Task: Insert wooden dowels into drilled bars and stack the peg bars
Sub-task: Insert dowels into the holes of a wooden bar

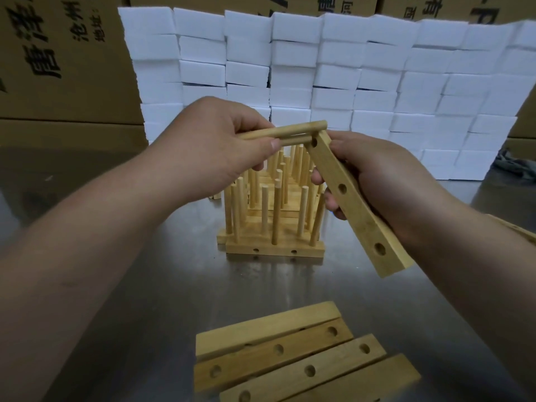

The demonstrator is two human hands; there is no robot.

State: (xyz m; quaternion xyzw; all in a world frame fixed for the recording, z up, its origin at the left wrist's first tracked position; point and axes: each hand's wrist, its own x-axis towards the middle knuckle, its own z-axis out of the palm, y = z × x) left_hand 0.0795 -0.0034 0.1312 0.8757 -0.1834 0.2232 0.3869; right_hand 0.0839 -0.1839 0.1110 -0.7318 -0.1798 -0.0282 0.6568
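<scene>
While pinching two dowels (pixel 290 132) between thumb and curled fingers of the left hand (pixel 208 146), holds them roughly level with the tips pointing right. Got the lower, shorter-looking one lined up at the top hole of the drilled bar (pixel 348 198), and the upper one passing just over the bar's top end. Can't tell whether that lower tip is actually in the hole or only touching it.

Grips the bar with the right hand (pixel 377 181), fingers wrapped round from behind so the tips show along its left edge. Tilted, top end up and away, bottom end down toward the camera, three holes facing out. Both bare forearms coming in from the lower corners, with the back of the left hand up toward the camera.

Straight behind the hands, on the metal table (pixel 145 285), a stack of finished peg bars (pixel 272 245) with pegs standing up. Near the front edge, four loose bars (pixel 290 358) lying side by side, some holes up. Way at the back, a wall of white foam blocks (pixel 348 68) and cardboard boxes (pixel 58 53).
</scene>
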